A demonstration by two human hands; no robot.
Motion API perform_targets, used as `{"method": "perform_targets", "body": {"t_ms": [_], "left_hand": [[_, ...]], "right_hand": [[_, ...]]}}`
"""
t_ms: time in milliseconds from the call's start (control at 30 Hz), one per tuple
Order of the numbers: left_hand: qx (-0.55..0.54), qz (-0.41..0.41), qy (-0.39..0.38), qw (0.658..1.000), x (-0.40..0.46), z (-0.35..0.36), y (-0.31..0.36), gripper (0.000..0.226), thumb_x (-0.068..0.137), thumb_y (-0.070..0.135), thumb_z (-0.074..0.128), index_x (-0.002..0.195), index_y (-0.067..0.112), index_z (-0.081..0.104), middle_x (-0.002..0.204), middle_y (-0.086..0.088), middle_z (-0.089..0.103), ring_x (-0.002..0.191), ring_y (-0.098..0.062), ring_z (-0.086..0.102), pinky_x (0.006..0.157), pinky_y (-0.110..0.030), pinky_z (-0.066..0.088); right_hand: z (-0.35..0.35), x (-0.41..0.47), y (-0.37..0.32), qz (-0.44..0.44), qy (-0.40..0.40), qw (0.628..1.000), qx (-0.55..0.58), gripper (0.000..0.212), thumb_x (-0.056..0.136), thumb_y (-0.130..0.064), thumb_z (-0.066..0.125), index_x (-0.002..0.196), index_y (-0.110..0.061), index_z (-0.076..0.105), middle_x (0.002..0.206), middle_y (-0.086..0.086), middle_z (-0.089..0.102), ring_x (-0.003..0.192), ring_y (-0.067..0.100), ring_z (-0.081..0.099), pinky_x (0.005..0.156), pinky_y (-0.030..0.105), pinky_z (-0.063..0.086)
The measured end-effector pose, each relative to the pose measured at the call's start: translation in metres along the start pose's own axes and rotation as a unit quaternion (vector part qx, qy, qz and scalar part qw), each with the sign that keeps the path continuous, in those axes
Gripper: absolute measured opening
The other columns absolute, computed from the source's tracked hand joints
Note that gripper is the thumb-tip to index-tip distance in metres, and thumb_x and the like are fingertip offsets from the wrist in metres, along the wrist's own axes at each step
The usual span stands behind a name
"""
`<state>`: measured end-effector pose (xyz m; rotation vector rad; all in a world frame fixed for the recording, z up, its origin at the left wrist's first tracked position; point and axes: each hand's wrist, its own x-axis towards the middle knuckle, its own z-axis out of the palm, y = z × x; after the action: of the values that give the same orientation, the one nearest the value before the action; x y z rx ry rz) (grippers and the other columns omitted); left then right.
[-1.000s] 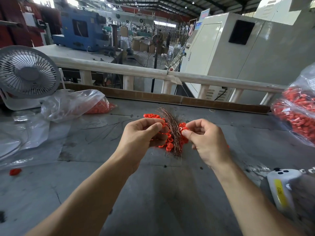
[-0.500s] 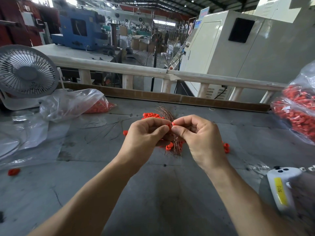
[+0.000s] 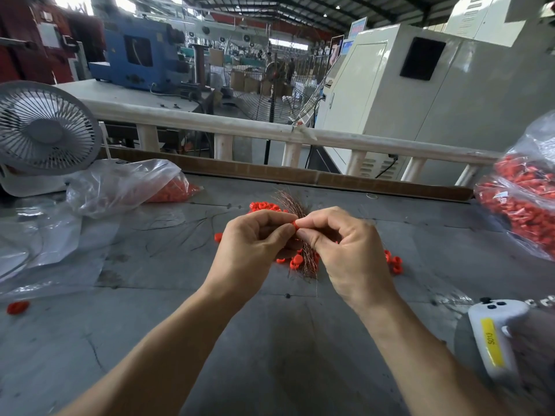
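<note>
Both hands meet over the middle of the grey worktable. My left hand and my right hand pinch one small red plastic cap between their fingertips, thumbs and forefingers touching. Under the hands lies a bundle of thin coppery wires, partly hidden, fanning out toward the far side. Loose red caps lie scattered around the bundle, with more caps right of my right hand. Whether a wire is in the pinch cannot be told.
A clear bag with red caps lies at the left, beside a white desk fan. A fuller bag of red parts sits at the right edge. A white controller with a yellow label lies at the near right. One stray cap is far left.
The hands came together from a small gap and now pinch one red cap between them, lifted slightly above the pile. More loose caps show right of my right hand.
</note>
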<state>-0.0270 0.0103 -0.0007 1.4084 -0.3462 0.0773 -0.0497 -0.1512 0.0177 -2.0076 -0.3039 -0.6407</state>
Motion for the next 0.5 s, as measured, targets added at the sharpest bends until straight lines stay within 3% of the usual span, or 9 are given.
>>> {"method": "perform_targets", "body": {"t_ms": [133, 267, 400, 500], "left_hand": [[0.003, -0.001, -0.003, 1.000, 0.000, 0.000, -0.002, 0.015, 0.096, 0.004, 0.065, 0.108, 0.007, 0.074, 0.087, -0.012, 0.078, 0.083, -0.026, 0.077, 0.077, -0.033, 0.063], [-0.041, -0.042, 0.005, 0.998, 0.001, 0.000, -0.002, 0.014, 0.099, 0.007, 0.063, 0.107, 0.005, 0.075, 0.090, -0.017, 0.077, 0.082, -0.026, 0.075, 0.076, -0.033, 0.063], [-0.127, -0.115, 0.006, 0.985, 0.000, 0.003, -0.001, 0.019, 0.098, 0.010, 0.063, 0.110, -0.002, 0.073, 0.107, -0.032, 0.071, 0.090, -0.032, 0.070, 0.093, -0.047, 0.059], [-0.162, -0.154, 0.003, 0.975, 0.000, 0.006, 0.000, 0.025, 0.099, 0.010, 0.062, 0.116, -0.008, 0.069, 0.108, -0.030, 0.071, 0.095, -0.033, 0.066, 0.096, -0.046, 0.057]], "right_hand": [[0.000, 0.000, 0.002, -0.022, -0.004, 1.000, -0.021, 0.011, 0.086, -0.010, 0.082, 0.094, -0.019, 0.081, 0.093, -0.011, 0.073, 0.094, 0.010, 0.071, 0.084, 0.032, 0.059], [0.000, 0.000, 0.001, -0.100, -0.008, 0.989, -0.112, 0.017, 0.087, -0.013, 0.082, 0.104, -0.019, 0.080, 0.101, -0.010, 0.071, 0.099, 0.009, 0.068, 0.087, 0.031, 0.057], [0.009, -0.003, -0.003, -0.129, 0.016, 0.966, -0.222, 0.019, 0.084, -0.021, 0.083, 0.102, -0.022, 0.075, 0.102, -0.010, 0.066, 0.101, 0.013, 0.060, 0.089, 0.030, 0.050], [0.017, -0.004, -0.005, -0.141, 0.048, 0.952, -0.268, 0.013, 0.084, -0.016, 0.079, 0.094, -0.020, 0.072, 0.098, -0.007, 0.066, 0.096, 0.018, 0.059, 0.082, 0.032, 0.049]]}}
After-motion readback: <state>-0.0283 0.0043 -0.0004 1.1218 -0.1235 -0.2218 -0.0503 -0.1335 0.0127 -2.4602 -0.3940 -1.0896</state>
